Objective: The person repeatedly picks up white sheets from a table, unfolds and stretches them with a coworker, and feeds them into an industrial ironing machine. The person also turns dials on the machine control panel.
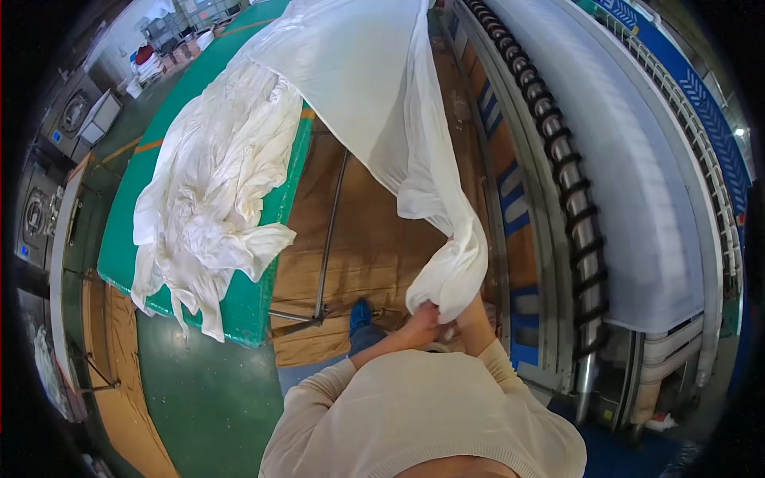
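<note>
A long white sheet (370,88) stretches from the far end of the green table toward me, and its near end hangs bunched in front of my waist. My left hand (426,316) is closed on the gathered cloth at its lower edge. Beside it, my right hand (468,317) grips the same bunch, with its fingers mostly hidden by the folds. To the left, a heap of crumpled white linen (219,175) lies on the table, some corners drooping over the near edge.
The green padded table (243,311) stands at my left on a metal frame (331,239). At my right runs a large ironing machine with a spiral-wrapped roller (570,191) and white cloth (637,183) on it. Brown sheeting (366,255) covers the floor between. Washing machines (76,111) line the far left.
</note>
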`<control>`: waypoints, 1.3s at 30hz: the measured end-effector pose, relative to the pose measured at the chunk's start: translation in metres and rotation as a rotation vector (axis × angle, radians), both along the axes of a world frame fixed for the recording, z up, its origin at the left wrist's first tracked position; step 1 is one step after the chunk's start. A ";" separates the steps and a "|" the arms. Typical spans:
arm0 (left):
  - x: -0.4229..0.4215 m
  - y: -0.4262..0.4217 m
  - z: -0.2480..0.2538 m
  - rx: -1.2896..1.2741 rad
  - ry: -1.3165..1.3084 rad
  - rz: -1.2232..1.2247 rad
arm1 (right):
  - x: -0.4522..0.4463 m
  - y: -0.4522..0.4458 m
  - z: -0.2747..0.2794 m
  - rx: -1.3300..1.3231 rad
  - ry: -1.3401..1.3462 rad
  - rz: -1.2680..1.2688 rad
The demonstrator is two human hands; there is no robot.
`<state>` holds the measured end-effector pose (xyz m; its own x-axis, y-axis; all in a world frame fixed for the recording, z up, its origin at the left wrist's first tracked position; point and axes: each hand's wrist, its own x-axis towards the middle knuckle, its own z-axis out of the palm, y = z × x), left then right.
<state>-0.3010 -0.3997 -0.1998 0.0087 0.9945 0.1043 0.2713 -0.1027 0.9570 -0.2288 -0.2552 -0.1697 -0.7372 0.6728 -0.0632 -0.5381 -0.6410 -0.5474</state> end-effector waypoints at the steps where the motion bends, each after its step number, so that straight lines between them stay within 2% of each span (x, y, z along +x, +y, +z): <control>1: 0.005 0.004 0.001 0.214 0.178 0.131 | 0.006 0.008 -0.015 0.052 -0.096 -0.039; 2: 0.012 -0.002 0.004 0.220 0.180 0.140 | 0.012 0.025 -0.026 0.060 -0.093 -0.031; 4: 0.009 -0.017 0.047 -0.268 -0.192 0.129 | 0.012 0.076 -0.055 0.147 -0.753 0.202; 5: 0.016 -0.026 0.044 -0.266 -0.180 0.134 | 0.011 0.087 -0.067 0.184 -1.082 0.315; 6: 0.024 -0.037 0.044 -0.247 -0.169 0.197 | 0.006 0.086 -0.059 0.193 -1.067 0.314; 8: 0.012 -0.035 0.038 -0.206 -0.141 0.255 | -0.009 0.085 -0.043 0.834 -1.147 -0.119; 9: -0.002 -0.030 0.041 -0.296 -0.098 0.310 | -0.014 0.081 -0.030 1.140 -1.163 -0.360; 11: -0.012 -0.030 0.044 -0.497 -0.027 0.395 | -0.057 0.091 0.044 1.324 -1.092 -0.040; 12: -0.012 -0.026 0.042 -0.490 -0.025 0.377 | -0.081 0.085 0.087 1.470 -1.190 -0.088; 14: -0.018 -0.020 0.036 -0.323 0.193 0.390 | -0.125 0.086 0.149 1.405 -1.174 0.138; 15: -0.022 -0.019 0.033 -0.239 0.301 0.400 | -0.134 0.084 0.155 1.404 -1.178 0.127; 16: -0.027 -0.020 0.040 -0.234 0.306 0.395 | -0.143 0.082 0.159 1.395 -1.155 0.137; 17: -0.032 -0.023 0.048 -0.263 0.422 0.421 | -0.154 0.081 0.164 1.386 -1.129 0.145; 19: -0.047 -0.029 0.062 -0.322 0.658 0.470 | -0.164 0.075 0.163 1.370 -1.099 0.141; 21: -0.076 -0.035 0.065 -0.330 0.717 0.483 | -0.149 0.056 0.124 1.501 -1.146 0.072; 25: -0.113 -0.044 0.078 -0.376 0.828 0.487 | -0.106 -0.010 0.009 1.277 -1.121 0.042; 27: -0.123 -0.043 0.091 -0.416 0.875 0.455 | -0.084 -0.055 -0.009 0.806 -0.943 0.314; 28: -0.124 -0.039 0.092 -0.423 0.870 0.452 | -0.084 -0.061 -0.006 0.801 -0.949 0.320; 30: -0.112 -0.029 0.094 -0.282 0.797 0.402 | -0.074 -0.077 -0.002 -0.026 -0.598 0.492; 31: -0.106 -0.024 0.098 -0.300 0.787 0.394 | -0.068 -0.088 0.002 -0.440 -0.397 0.542; 34: -0.086 -0.019 0.102 -0.181 0.855 0.316 | -0.060 -0.073 0.054 -0.433 -0.389 0.476; 36: -0.069 -0.023 0.090 -0.148 0.889 0.212 | -0.057 -0.070 0.061 -0.412 -0.379 0.436; 39: -0.061 -0.035 0.074 -0.089 0.859 0.083 | -0.049 -0.078 0.041 -0.070 -0.784 0.438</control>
